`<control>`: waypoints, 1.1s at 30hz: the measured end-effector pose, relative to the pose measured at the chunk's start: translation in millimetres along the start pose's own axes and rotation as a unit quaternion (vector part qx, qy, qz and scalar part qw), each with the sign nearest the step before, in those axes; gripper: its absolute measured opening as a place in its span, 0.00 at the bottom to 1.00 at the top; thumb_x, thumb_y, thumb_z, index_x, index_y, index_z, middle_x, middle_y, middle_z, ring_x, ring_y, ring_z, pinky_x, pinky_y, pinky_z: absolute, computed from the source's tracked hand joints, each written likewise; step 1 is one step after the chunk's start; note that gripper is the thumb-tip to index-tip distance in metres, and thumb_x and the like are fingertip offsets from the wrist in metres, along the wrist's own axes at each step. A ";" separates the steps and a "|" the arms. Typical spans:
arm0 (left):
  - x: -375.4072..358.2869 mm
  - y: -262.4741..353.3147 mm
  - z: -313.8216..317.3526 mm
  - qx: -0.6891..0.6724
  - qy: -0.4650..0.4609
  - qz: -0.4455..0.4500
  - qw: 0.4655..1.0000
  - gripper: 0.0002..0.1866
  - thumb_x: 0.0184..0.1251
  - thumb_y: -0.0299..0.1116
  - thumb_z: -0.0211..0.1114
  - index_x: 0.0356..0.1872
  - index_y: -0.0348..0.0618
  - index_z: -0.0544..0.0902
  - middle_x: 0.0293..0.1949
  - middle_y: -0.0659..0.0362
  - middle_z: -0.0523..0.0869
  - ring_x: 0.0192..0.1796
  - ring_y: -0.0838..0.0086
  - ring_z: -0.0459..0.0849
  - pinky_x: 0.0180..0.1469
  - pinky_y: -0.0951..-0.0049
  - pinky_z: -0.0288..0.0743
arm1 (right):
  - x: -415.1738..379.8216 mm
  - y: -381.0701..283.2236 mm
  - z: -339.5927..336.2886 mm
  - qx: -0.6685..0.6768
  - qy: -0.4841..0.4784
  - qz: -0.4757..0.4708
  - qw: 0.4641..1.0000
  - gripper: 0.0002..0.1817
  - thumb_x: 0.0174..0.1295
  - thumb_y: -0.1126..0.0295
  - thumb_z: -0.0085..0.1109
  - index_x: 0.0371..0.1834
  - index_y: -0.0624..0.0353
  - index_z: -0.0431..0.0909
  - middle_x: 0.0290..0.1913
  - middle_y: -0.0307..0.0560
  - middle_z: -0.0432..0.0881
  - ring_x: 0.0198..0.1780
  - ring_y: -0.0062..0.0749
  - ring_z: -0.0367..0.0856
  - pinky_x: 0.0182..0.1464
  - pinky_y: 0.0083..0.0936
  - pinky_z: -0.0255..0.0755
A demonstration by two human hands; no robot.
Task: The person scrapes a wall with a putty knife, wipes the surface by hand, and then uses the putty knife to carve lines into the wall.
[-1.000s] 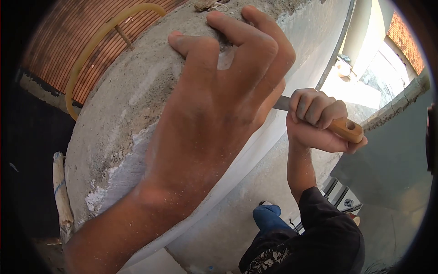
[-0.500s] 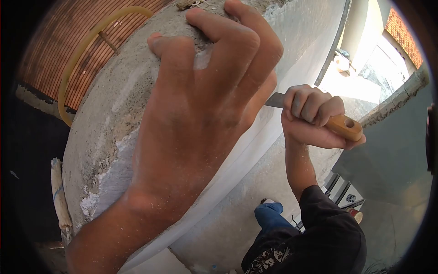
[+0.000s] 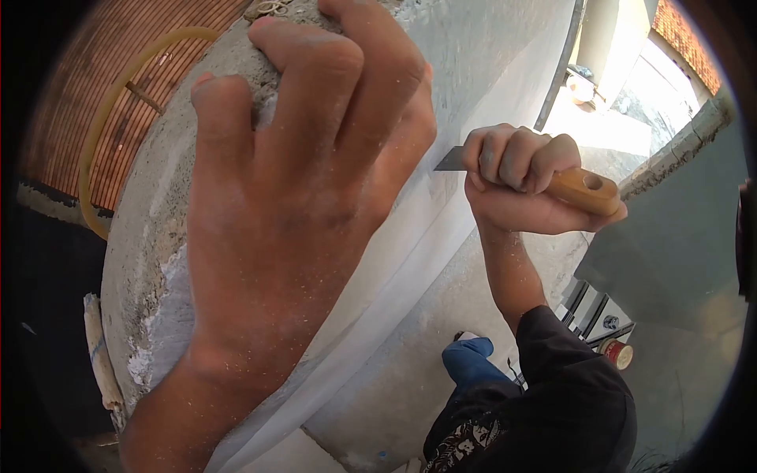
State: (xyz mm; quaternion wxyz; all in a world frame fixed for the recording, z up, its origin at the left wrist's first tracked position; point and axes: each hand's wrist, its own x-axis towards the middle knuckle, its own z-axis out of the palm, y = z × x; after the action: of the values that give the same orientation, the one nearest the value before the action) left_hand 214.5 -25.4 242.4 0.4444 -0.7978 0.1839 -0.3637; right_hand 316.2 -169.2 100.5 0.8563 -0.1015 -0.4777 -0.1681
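My left hand [image 3: 276, 205], dusted with pale specks, rests over the rough concrete top [image 3: 146, 229] of a curved wall. Its fingers are bent and spread, with the tips at the far side of the ledge. My right hand [image 3: 512, 169] is wrapped around a putty knife [image 3: 587, 191] with a wooden handle that has a hole at its end. A short stretch of the metal blade shows beyond the fist, its tip right at the smooth, whitish wall face [image 3: 497, 59], just right of my left hand.
A yellowish hose [image 3: 93, 150] loops beside red-brown roof tiles [image 3: 59, 102] beyond the wall. A broken pole [image 3: 102, 355] stands at lower left. On the floor [image 3: 410, 347] below, a red tin [image 3: 617, 353] sits near pale boards with dark strips. A concrete edge [image 3: 678, 150] crosses at right.
Both hands appear farther left in view, as does the wall. The blade, formerly partly behind my left hand, now shows its end clear of it. Both grips look the same.
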 end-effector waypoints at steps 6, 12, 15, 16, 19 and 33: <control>-0.2 -1.0 -3.5 0.010 -0.017 0.007 1.000 0.36 0.44 0.53 0.78 0.61 0.78 0.78 0.63 0.61 0.69 0.57 0.65 0.72 0.50 0.66 0.73 | 7.1 -21.8 1.7 -0.003 -0.019 0.017 1.000 0.49 0.48 0.13 0.24 0.19 0.54 0.64 0.12 0.41 0.59 0.15 0.30 0.49 0.23 0.35 0.56; 0.9 -1.6 -4.5 0.011 -0.016 0.012 1.000 0.36 0.47 0.53 0.77 0.62 0.78 0.77 0.64 0.60 0.69 0.57 0.65 0.72 0.51 0.66 0.73 | 5.5 -17.7 -1.7 -0.032 0.027 0.028 0.999 0.50 0.47 0.12 0.20 0.18 0.56 0.64 0.10 0.41 0.57 0.14 0.30 0.50 0.21 0.34 0.55; 1.1 -2.1 -5.9 0.024 -0.021 0.014 0.999 0.36 0.47 0.53 0.76 0.63 0.79 0.77 0.64 0.59 0.69 0.57 0.64 0.72 0.52 0.66 0.74 | 4.8 -10.6 -2.0 -0.028 0.017 0.013 0.999 0.51 0.47 0.12 0.19 0.17 0.56 0.64 0.10 0.41 0.58 0.13 0.30 0.51 0.20 0.33 0.54; 0.2 -0.8 -4.7 0.027 -0.021 0.012 0.999 0.35 0.47 0.54 0.76 0.63 0.79 0.77 0.64 0.59 0.69 0.57 0.64 0.72 0.51 0.66 0.74 | 3.0 -11.2 -1.1 -0.033 0.016 0.011 0.999 0.51 0.47 0.12 0.19 0.17 0.56 0.64 0.10 0.41 0.59 0.13 0.30 0.51 0.19 0.33 0.54; -1.4 2.5 6.1 0.046 -0.002 -0.001 0.999 0.35 0.49 0.54 0.75 0.63 0.78 0.77 0.65 0.58 0.69 0.58 0.63 0.72 0.51 0.65 0.74 | 3.0 -3.2 -5.6 -0.022 0.061 0.027 0.998 0.52 0.46 0.11 0.16 0.16 0.54 0.64 0.10 0.39 0.58 0.12 0.29 0.50 0.17 0.30 0.54; -1.5 -3.6 0.7 0.111 -0.018 0.036 0.993 0.35 0.52 0.58 0.72 0.65 0.80 0.74 0.66 0.56 0.68 0.59 0.62 0.72 0.53 0.64 0.74 | 8.0 -31.9 -1.4 -0.053 0.059 -0.047 0.996 0.46 0.55 0.16 0.19 0.16 0.52 0.60 0.09 0.36 0.54 0.10 0.25 0.47 0.12 0.27 0.50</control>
State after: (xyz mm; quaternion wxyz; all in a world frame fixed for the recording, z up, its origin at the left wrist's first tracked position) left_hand 213.9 -22.2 244.6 0.5463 -0.7428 0.1632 -0.3510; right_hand 308.9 -200.5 106.9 0.8676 -0.1140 -0.4210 -0.2388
